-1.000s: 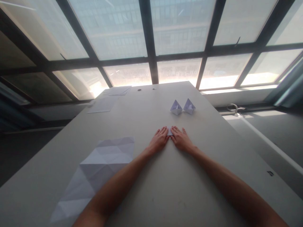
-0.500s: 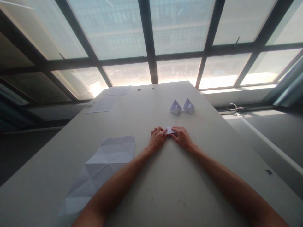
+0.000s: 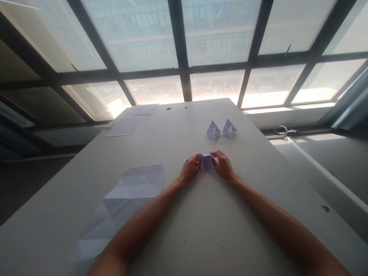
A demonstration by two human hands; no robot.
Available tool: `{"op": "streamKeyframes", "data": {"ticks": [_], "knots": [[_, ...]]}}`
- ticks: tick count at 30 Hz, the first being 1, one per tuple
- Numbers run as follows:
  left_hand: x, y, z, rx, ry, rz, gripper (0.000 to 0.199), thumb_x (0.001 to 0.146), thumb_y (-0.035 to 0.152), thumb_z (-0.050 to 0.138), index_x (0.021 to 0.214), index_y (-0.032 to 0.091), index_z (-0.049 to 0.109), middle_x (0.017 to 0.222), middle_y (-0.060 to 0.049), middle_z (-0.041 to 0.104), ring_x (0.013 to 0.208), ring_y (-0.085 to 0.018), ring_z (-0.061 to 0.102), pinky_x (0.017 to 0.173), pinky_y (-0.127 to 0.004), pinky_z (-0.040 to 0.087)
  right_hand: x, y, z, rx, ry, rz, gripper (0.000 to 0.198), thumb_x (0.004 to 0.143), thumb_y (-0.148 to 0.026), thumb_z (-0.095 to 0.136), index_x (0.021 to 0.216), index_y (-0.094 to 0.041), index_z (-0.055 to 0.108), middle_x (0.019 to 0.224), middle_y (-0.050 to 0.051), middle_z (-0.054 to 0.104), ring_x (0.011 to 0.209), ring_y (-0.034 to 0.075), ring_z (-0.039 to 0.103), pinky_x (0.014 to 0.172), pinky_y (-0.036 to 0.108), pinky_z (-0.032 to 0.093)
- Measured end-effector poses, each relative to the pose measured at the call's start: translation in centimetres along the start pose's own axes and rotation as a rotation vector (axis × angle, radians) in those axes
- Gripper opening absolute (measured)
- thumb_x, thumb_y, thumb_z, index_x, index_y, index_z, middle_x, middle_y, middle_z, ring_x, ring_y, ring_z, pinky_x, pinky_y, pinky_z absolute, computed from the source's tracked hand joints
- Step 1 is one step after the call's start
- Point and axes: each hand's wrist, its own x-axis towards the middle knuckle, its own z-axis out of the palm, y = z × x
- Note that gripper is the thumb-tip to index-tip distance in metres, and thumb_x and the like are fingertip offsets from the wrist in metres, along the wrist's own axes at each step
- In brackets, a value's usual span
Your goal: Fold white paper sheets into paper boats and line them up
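No writing legible anywhere, left hand (image 3: pixel 190 169) and right hand (image 3: pixel 222 165) now pinching the small folded paper (image 3: pixel 206 161), lifted off the worktop (image 3: pixel 201 230), earlier pressed flat, creased sheet (image 3: pixel 126 199) near left.

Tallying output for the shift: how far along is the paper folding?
Two folded paper boats stand finished. A third small folded piece is between the left hand and right hand. A creased sheet and flat sheets remain unfolded.
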Motion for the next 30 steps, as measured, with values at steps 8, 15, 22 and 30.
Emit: {"op": "streamKeyframes", "data": {"ticks": [8, 15, 22, 30], "knots": [[-0.04, -0.03, -0.16, 0.213, 0.027, -0.064, 0.028, 0.091, 0.018, 0.05, 0.103, 0.025, 0.075, 0.124, -0.003, 0.066, 0.114, -0.023, 0.056, 0.104, -0.039, 0.043, -0.26, -0.38, -0.14, -0.167, -0.244, -0.104, 0.032, 0.087, -0.014, 0.056, 0.113, -0.022, 0.073, 0.122, 0.008, 0.068, 0.115, 0.024, 0.058, 0.104, 0.037, 0.039], [-0.14, 0.47, 0.05, 0.315, -0.048, 0.005, 0.035, 0.093, 0.046, 0.056, 0.122, 0.027, 0.063, 0.136, -0.004, 0.06, 0.127, -0.024, 0.051, 0.105, -0.041, 0.04, -0.04, -0.22, -0.11, -0.24, -0.283, -0.068, 0.029, 0.095, -0.032, 0.054, 0.116, -0.025, 0.072, 0.125, 0.008, 0.066, 0.118, 0.024, 0.057, 0.105, 0.038, 0.039], [-0.11, 0.0, 0.4, 0.372, -0.25, 0.073, 0.054, 0.1, 0.044, 0.038, 0.151, 0.028, 0.036, 0.156, -0.002, 0.038, 0.147, -0.023, 0.028, 0.119, -0.043, 0.023, -0.14, 0.46, 0.5, -0.301, -0.426, -0.044, 0.053, 0.099, -0.034, 0.043, 0.149, -0.019, 0.042, 0.155, 0.011, 0.041, 0.145, 0.025, 0.03, 0.119, 0.048, 0.02], [-0.35, 0.11, 0.44, 0.334, -0.224, 0.082, 0.064, 0.096, 0.057, 0.041, 0.152, 0.028, 0.035, 0.157, -0.004, 0.037, 0.147, -0.026, 0.028, 0.119, -0.046, 0.022, -0.23, 0.15, 0.49, -0.284, -0.446, -0.018, 0.054, 0.1, -0.034, 0.039, 0.152, -0.02, 0.036, 0.156, 0.009, 0.037, 0.148, 0.025, 0.025, 0.119, 0.054, 0.016]]}}
